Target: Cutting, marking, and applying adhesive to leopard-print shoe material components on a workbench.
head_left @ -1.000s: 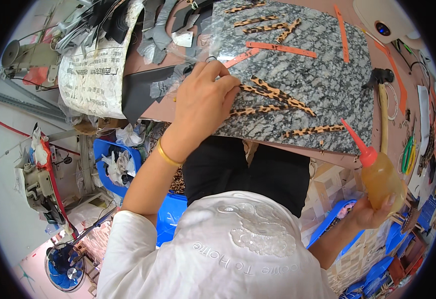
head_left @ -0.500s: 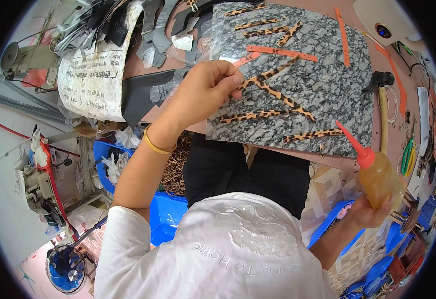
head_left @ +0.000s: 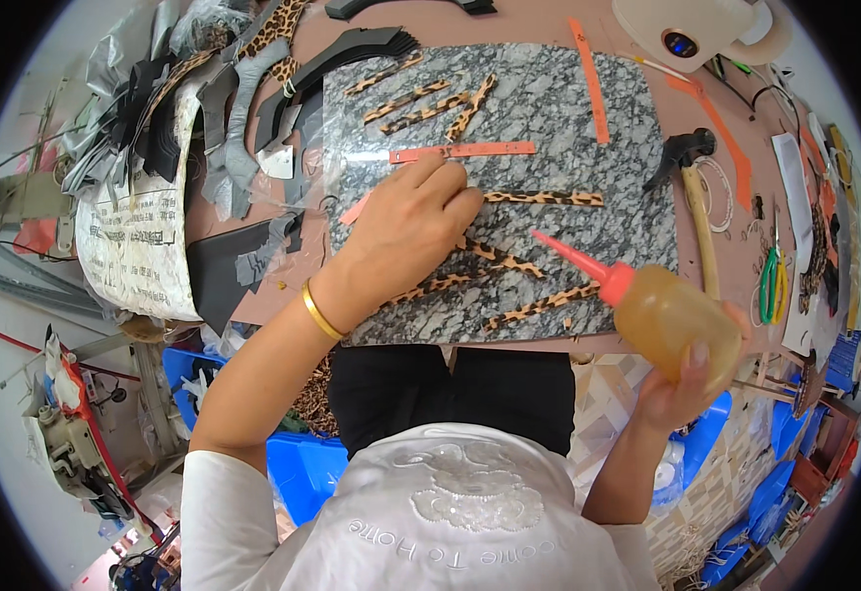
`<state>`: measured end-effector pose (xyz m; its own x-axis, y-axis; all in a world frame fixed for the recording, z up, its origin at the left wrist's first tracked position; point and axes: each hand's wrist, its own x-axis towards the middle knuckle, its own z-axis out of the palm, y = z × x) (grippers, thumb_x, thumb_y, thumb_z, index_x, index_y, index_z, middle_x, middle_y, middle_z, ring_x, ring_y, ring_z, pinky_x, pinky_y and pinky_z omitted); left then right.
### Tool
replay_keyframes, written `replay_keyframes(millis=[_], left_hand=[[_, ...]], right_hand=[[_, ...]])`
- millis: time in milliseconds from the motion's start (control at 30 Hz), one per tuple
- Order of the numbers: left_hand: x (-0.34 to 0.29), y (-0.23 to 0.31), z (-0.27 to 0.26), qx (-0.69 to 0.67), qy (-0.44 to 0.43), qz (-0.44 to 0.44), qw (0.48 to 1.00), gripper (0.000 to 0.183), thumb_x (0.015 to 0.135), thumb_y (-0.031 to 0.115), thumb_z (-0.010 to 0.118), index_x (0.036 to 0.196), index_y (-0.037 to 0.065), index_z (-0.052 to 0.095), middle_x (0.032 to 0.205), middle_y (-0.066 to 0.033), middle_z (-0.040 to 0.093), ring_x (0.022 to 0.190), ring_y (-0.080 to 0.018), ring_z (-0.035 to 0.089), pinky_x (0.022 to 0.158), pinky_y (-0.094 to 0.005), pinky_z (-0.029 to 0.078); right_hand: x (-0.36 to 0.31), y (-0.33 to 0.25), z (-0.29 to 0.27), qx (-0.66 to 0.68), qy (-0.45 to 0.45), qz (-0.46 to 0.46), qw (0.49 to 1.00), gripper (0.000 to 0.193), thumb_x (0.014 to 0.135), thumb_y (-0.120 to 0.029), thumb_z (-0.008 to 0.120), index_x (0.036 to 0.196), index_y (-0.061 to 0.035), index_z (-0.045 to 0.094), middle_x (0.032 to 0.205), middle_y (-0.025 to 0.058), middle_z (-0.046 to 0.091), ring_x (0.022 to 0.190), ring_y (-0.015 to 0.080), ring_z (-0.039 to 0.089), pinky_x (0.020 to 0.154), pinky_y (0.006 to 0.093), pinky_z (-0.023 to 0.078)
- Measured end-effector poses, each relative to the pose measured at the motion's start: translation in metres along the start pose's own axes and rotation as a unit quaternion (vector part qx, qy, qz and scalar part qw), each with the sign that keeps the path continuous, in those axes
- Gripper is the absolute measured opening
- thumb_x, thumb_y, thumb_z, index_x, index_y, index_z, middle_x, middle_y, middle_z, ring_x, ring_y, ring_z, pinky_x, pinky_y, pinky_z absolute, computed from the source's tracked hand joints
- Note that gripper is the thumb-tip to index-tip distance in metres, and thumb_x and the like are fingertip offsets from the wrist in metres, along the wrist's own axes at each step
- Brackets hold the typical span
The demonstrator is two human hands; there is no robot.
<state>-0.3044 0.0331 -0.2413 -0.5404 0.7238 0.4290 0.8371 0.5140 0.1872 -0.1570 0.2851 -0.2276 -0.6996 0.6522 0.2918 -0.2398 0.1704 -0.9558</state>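
My left hand, with a yellow bangle at its wrist, is closed over the middle-left of a grey speckled stone slab. A narrow leopard-print strip runs out to the right from its fingertips, which hide the strip's left end. My right hand grips a squeeze bottle of amber liquid. The bottle is tilted, its red pointed nozzle reaching left over the slab, below the strip and apart from it. More leopard-print strips lie just below my left hand, partly covered by it.
Several leopard-print strips and an orange-red strip lie on the slab's far part. A hammer rests at its right, with scissors beyond. Dark cut pieces lie at the far left; a white appliance stands at the far right.
The bottle has come in over the slab from the right. The strip at my left hand has swung from slanted to nearly level. The whole view has shifted too.
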Motion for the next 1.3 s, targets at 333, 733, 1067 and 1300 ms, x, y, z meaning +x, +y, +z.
replay_keyframes(millis=[333, 733, 1067, 1300], left_hand=[[0.001, 0.006, -0.004, 0.02, -0.063, 0.018, 0.998, 0.028, 0.072, 0.006, 0.06, 0.099, -0.001, 0.062, 0.086, -0.008, 0.049, 0.08, -0.0226, 0.053, 0.068, -0.0336, 0.047], [0.001, 0.008, 0.0, 0.002, -0.051, 0.03, 0.998, 0.027, 0.071, 0.006, 0.06, 0.096, -0.004, 0.061, 0.085, -0.0087, 0.047, 0.078, -0.0227, 0.052, 0.068, -0.0317, 0.046], [0.004, 0.006, -0.001, -0.012, -0.056, 0.022, 0.998, 0.025, 0.07, 0.005, 0.061, 0.094, -0.002, 0.061, 0.085, -0.0085, 0.05, 0.077, -0.0233, 0.052, 0.068, -0.0327, 0.047], [0.006, 0.007, 0.001, -0.006, -0.057, 0.018, 0.998, 0.025, 0.068, 0.001, 0.065, 0.093, -0.001, 0.063, 0.084, -0.0075, 0.051, 0.077, -0.0228, 0.053, 0.066, -0.0331, 0.047]], right_hand=[[0.003, 0.003, 0.034, -0.117, -0.118, -0.108, 0.98, 0.059, 0.075, -0.017, 0.075, 0.123, -0.003, 0.042, 0.111, 0.0161, 0.051, 0.099, 0.0227, 0.056, 0.084, 0.033, 0.05], [0.001, 0.001, 0.037, -0.151, -0.139, -0.205, 0.957, 0.056, 0.073, -0.015, 0.077, 0.118, -0.004, 0.045, 0.108, 0.0171, 0.051, 0.095, 0.0244, 0.056, 0.084, 0.0353, 0.049], [0.006, -0.002, 0.033, -0.188, -0.099, -0.215, 0.953, 0.055, 0.073, -0.015, 0.077, 0.116, -0.0024, 0.046, 0.105, 0.0167, 0.053, 0.092, 0.0234, 0.057, 0.078, 0.0318, 0.05], [0.009, -0.002, 0.031, -0.194, -0.159, -0.251, 0.935, 0.054, 0.073, -0.013, 0.076, 0.116, -0.0025, 0.047, 0.102, 0.016, 0.053, 0.088, 0.023, 0.058, 0.077, 0.0324, 0.051]])
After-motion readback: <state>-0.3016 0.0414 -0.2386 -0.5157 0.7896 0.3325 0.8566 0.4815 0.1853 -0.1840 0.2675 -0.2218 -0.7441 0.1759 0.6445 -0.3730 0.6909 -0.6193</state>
